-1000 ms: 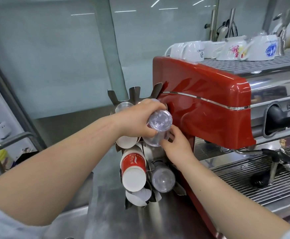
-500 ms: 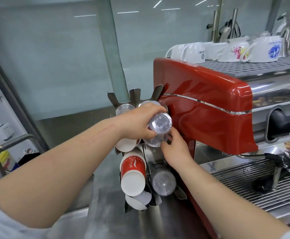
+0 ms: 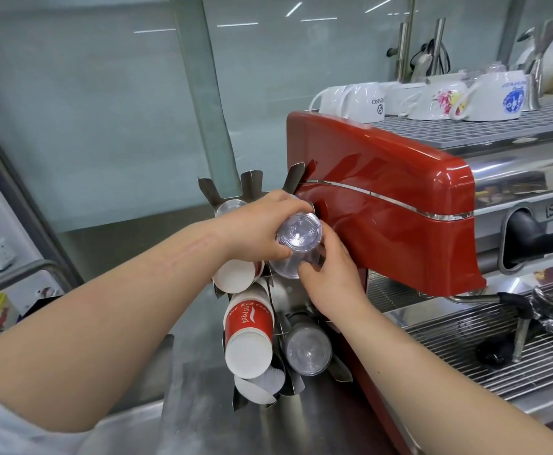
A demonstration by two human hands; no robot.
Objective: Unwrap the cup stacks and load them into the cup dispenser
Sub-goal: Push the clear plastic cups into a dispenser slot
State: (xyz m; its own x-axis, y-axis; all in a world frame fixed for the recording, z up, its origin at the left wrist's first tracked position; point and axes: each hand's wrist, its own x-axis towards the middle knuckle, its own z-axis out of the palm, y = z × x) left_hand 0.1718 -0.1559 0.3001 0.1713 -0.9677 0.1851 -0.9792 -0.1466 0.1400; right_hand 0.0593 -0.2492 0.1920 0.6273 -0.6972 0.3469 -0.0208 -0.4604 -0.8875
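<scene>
A steel cup dispenser (image 3: pixel 252 185) stands on the counter, pressed against the red espresso machine. My left hand (image 3: pixel 262 224) grips a stack of clear plastic cups (image 3: pixel 298 239) from above, its base pointing at me, at an upper right slot of the rack. My right hand (image 3: pixel 331 270) holds the same stack from below and the right. Lower slots hold a red paper cup stack (image 3: pixel 248 326), a white paper cup stack (image 3: pixel 235 275), another clear stack (image 3: pixel 306 351) and a white cup (image 3: pixel 255 387) at the bottom. How deep the held stack sits is hidden by my hands.
The red espresso machine (image 3: pixel 383 208) fills the right side, with white mugs (image 3: pixel 363 100) on its top grate and a portafilter (image 3: pixel 511 303) over the drip tray (image 3: pixel 465 349). A glass wall (image 3: pixel 87 110) stands behind. The steel counter (image 3: pixel 301 428) lies below the rack.
Both hands stay on the clear cup stack; my right hand has slid slightly up along its side. The view has shifted a little.
</scene>
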